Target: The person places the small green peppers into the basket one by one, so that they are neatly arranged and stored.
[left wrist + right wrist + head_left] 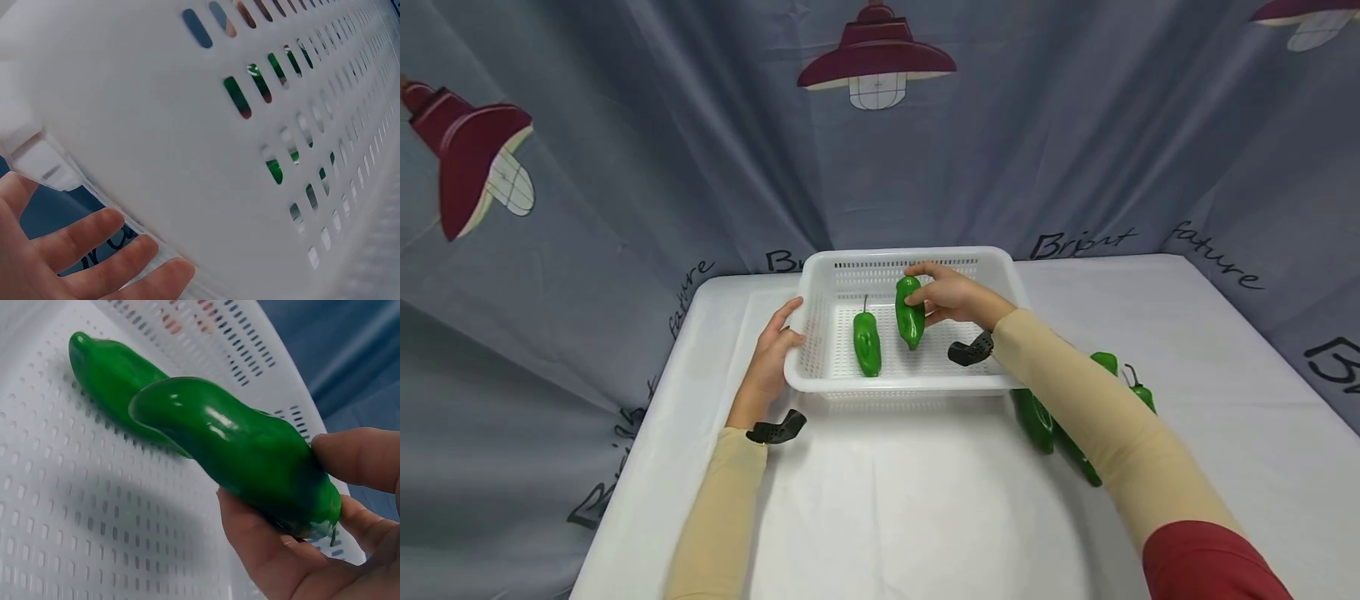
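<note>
My right hand (951, 296) grips a glossy green pepper (910, 312) inside a white perforated plastic basket (917, 383). Seen from the right wrist, the thumb and fingers (250, 537) pinch its stem end, while the tapered tip points away over the basket floor. Another green pepper (867, 343) lies on that floor to the left, its thin stem toward the back wall. At the basket's left side, my left hand (767, 358) rests with its fingertips against the rim; the left wrist view shows those fingers (119, 269) extended along the rim's edge.
Several more green peppers (1033, 421) lie on the white-covered table (880, 500) right of the basket, partly hidden beneath my right forearm. A grey-blue curtain (715, 167) with printed red lamps hangs behind the table and down its sides.
</note>
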`<state>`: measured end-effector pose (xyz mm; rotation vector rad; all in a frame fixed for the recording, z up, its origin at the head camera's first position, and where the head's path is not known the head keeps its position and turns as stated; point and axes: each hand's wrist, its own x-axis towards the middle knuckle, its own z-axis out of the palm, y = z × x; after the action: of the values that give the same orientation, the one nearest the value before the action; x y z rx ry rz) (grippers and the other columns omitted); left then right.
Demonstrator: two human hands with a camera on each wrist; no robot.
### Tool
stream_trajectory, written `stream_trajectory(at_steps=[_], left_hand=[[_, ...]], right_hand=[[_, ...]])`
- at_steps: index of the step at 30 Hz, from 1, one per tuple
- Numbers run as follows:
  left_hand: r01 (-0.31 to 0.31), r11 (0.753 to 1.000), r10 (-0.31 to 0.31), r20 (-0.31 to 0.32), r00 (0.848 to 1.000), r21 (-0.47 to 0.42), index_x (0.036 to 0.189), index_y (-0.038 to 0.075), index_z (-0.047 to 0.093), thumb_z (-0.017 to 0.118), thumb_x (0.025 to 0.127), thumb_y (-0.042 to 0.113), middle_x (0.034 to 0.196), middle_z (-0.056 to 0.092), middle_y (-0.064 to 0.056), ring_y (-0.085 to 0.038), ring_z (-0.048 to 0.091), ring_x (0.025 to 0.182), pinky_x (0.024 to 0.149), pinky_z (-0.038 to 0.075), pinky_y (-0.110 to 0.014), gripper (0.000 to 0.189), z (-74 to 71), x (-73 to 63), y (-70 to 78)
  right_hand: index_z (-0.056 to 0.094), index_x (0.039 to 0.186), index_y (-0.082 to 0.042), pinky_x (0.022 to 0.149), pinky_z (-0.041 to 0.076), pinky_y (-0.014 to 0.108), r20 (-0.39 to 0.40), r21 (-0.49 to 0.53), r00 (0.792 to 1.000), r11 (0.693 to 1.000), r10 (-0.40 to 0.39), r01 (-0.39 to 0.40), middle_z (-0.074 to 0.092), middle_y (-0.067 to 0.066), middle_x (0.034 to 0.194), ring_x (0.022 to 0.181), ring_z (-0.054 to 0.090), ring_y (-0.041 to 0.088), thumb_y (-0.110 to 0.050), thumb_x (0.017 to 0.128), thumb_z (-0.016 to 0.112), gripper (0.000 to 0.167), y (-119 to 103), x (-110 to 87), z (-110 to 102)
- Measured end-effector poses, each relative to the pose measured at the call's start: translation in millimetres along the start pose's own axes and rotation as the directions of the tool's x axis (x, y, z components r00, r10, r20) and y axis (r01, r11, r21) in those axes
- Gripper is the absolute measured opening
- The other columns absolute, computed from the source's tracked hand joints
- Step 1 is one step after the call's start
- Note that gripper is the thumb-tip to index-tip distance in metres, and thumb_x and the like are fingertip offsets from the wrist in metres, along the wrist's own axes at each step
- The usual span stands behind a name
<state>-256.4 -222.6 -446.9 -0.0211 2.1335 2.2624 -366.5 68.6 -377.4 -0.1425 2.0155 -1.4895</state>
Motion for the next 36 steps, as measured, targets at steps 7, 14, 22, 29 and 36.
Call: stream_trajectory(at_steps=[7, 14, 22, 29, 36], left_hand=[[0.002, 1.000, -0.002, 0.000, 1.000, -0.018, 0.160, 0.025, 0.030, 0.039, 0.090, 0.005, 0.162, 0.037, -0.012, -0.029, 0.046, 0.135, 0.096, 0.046, -0.032, 0.074, 4.1, 2.0, 1.4], [0.020, 0.999, -0.020, 0.001, 1.000, -0.026, 0.160, 0.025, 0.030, 0.040, 0.090, 0.005, 0.162, 0.037, -0.011, -0.029, 0.046, 0.137, 0.097, 0.046, -0.033, 0.074, 2.6, 3.3, 0.0], [0.026, 0.999, -0.026, -0.005, 1.000, -0.019, 0.160, 0.026, 0.030, 0.041, 0.090, 0.006, 0.161, 0.038, -0.009, -0.028, 0.046, 0.135, 0.099, 0.046, -0.036, 0.074, 2.3, 2.5, 0.7], [0.036, 0.999, -0.036, -0.006, 0.999, -0.006, 0.161, 0.026, 0.029, 0.040, 0.091, 0.006, 0.162, 0.037, -0.009, -0.029, 0.045, 0.137, 0.102, 0.045, -0.040, 0.074, 1.3, 2.2, 0.1], [0.024, 1.000, -0.024, 0.002, 1.000, -0.014, 0.161, 0.026, 0.029, 0.040, 0.091, 0.006, 0.162, 0.037, -0.010, -0.029, 0.046, 0.136, 0.102, 0.045, -0.040, 0.074, 0.1, 2.2, 0.6]], right_hand=[[0.028, 0.157, -0.012, 0.073, 0.060, 0.035, -0.008, -0.045, 1.000, 0.999, 0.017, -0.017, 0.053, 0.019, 0.132, 0.077, 0.069, 0.017, 0.001, 0.096, 0.060, 0.070, 1, 5.1, 9], [0.028, 0.156, -0.010, 0.078, 0.058, 0.038, 0.051, -0.157, 0.995, 0.985, 0.080, -0.071, 0.054, 0.018, 0.126, 0.085, 0.066, 0.022, 0.000, 0.096, 0.062, 0.069, 10, 7.1, 20], [0.033, 0.150, -0.010, 0.080, 0.059, 0.042, 0.050, -0.200, 0.994, 0.976, 0.095, -0.083, 0.055, 0.022, 0.128, 0.093, 0.067, 0.028, 0.000, 0.095, 0.063, 0.064, 14, 9.2, 27], [0.033, 0.154, -0.012, 0.083, 0.059, 0.044, 0.051, -0.241, 0.989, 0.963, 0.139, -0.123, 0.051, 0.026, 0.138, 0.100, 0.065, 0.032, 0.001, 0.096, 0.062, 0.066, 17, 16.9, 28], [0.034, 0.153, -0.013, 0.079, 0.059, 0.042, 0.058, -0.260, 0.986, 0.956, 0.156, -0.136, 0.053, 0.026, 0.137, 0.100, 0.066, 0.033, 0.001, 0.096, 0.062, 0.066, 16, 18.2, 30]])
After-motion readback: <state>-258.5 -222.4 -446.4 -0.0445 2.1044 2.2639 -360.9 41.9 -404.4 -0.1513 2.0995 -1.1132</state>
